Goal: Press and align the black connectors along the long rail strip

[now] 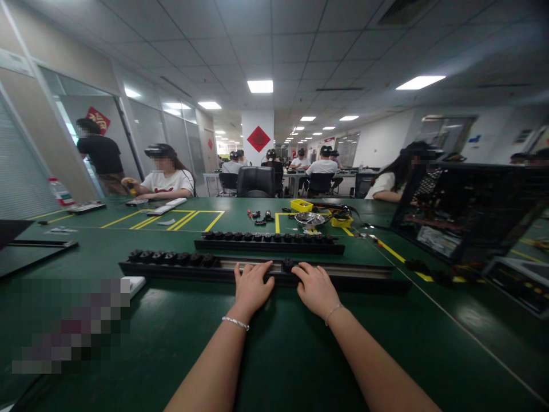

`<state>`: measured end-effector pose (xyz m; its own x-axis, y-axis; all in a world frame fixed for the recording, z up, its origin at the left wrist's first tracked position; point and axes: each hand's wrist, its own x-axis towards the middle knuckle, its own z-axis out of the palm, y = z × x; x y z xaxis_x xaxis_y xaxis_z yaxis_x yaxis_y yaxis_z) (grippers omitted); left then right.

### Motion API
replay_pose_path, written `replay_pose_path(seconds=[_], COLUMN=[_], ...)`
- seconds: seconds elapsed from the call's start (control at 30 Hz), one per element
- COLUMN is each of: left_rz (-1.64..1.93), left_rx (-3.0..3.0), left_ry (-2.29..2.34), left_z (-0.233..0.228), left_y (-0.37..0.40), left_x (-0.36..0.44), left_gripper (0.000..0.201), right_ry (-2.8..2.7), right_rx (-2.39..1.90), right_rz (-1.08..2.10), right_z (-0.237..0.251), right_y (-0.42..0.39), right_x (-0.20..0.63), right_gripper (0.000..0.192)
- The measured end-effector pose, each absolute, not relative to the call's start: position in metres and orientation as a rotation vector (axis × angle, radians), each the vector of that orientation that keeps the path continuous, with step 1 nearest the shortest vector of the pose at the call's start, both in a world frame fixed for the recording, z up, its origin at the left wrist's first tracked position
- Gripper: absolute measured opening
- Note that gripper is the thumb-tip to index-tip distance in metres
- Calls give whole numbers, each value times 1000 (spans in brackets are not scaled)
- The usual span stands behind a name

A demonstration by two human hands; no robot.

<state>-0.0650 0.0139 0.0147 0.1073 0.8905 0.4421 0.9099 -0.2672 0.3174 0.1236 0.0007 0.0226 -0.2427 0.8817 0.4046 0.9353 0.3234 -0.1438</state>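
Note:
A long black rail (355, 280) with a pale metal channel along its top lies across the table in front of me. Several round black socket-like modules (171, 257) are lined up at its left end, and a single black module (288, 264) sits near the middle. My left hand (252, 286) rests on the rail left of that single module, fingers spread. Curled over the rail from the right, my right hand (316, 289) has its fingertips at the module's right side. Behind lies a second black rail (270, 246), lined with similar modules.
A metal bowl (309, 220), yellow trays (301, 205) and small tools (261, 216) lie beyond the rails. An open computer case (463, 212) stands at right. A blurred object (81, 320) lies at left. Co-workers sit across the table, one (165, 174) at far left.

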Motion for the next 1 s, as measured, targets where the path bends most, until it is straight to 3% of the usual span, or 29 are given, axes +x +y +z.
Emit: replay_pose_path(seconds=[1.0], left_rz=[-843], left_rx=[-2317], left_ry=[-1907], left_z=[18], left_y=[12], left_x=[-64], left_gripper=[40], right_ry=[-2096], right_rx=[-1601], right_rz=[-266], right_z=[24], right_y=[1], right_x=[129], right_gripper=[26])
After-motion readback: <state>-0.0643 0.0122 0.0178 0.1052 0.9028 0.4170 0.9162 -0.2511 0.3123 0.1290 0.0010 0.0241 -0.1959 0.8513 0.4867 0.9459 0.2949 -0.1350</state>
